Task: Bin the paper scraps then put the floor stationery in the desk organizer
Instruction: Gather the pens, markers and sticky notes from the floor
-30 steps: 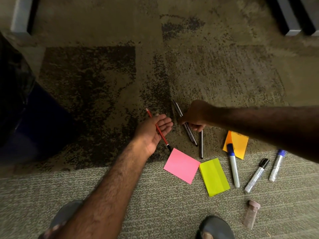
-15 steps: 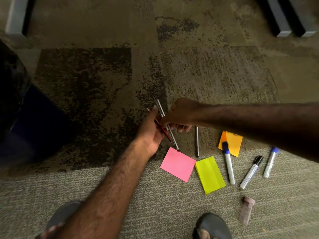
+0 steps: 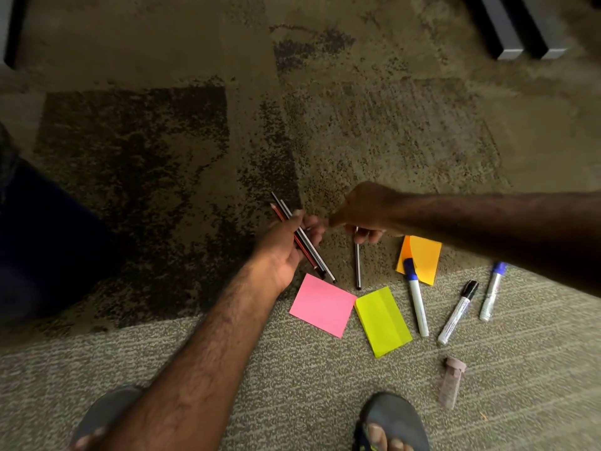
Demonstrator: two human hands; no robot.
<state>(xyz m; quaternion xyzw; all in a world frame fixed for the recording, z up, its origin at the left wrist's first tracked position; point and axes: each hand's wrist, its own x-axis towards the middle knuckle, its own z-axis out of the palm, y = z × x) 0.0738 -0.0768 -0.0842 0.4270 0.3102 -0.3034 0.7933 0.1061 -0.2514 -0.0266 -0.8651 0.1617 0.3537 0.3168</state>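
Observation:
My left hand point(image 3: 286, 245) holds a bundle of pencils point(image 3: 304, 242), one red and two dark, slanting across its palm. My right hand point(image 3: 364, 213) reaches from the right and pinches the top end of a dark pencil point(image 3: 357, 265) whose tip rests on the carpet. On the floor lie a pink sticky pad point(image 3: 322, 304), a yellow-green pad point(image 3: 383, 320), an orange pad point(image 3: 421, 257), a blue-capped marker point(image 3: 416, 301) over the orange pad, a black-capped marker point(image 3: 457, 317) and another blue-capped marker point(image 3: 491, 292).
A small clear tube with a pinkish cap point(image 3: 450, 382) lies at lower right. A dark blue bin point(image 3: 42, 242) stands at the left edge. My sandalled feet point(image 3: 390, 424) are at the bottom. Grey furniture legs point(image 3: 507, 30) sit at top right.
My right hand passed two dark pencils into my left hand beside the red one, then moved right and closed on the remaining dark pencil.

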